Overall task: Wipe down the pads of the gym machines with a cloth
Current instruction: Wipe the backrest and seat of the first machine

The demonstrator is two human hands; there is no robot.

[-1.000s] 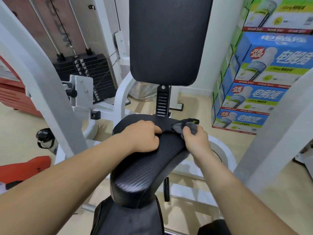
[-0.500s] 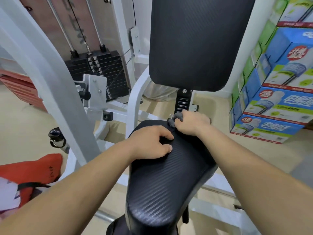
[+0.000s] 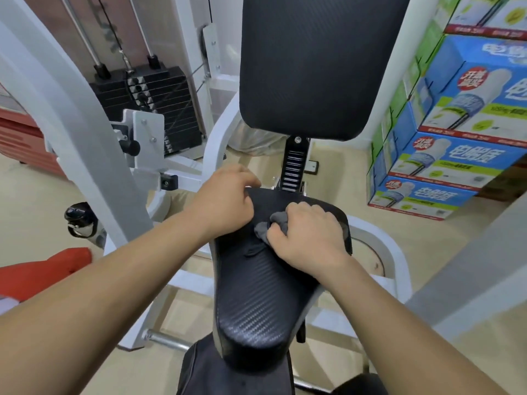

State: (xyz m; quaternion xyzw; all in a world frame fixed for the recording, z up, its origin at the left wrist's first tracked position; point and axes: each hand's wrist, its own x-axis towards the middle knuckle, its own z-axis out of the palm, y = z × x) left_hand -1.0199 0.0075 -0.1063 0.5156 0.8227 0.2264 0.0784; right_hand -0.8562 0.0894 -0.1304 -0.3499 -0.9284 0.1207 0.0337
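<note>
A black textured seat pad (image 3: pixel 256 297) of a white gym machine lies in front of me, with a black back pad (image 3: pixel 310 67) upright behind it. My right hand (image 3: pixel 305 235) is closed on a bunched grey cloth (image 3: pixel 266 226) and presses it on the far half of the seat. My left hand (image 3: pixel 225 201) grips the seat's far left corner, fingers curled over the edge. Most of the cloth is hidden under my right hand.
A black weight stack (image 3: pixel 148 106) with cables stands at the back left behind a white frame beam (image 3: pixel 85 138). Blue and green cartons (image 3: pixel 456 132) are stacked at the right. A red pad (image 3: pixel 42 272) and a dark bottle (image 3: pixel 81 220) sit on the floor at left.
My right hand has drawn the cloth from the seat's far edge toward me onto the seat surface. My left hand has slid to the far left corner. The view has tilted slightly.
</note>
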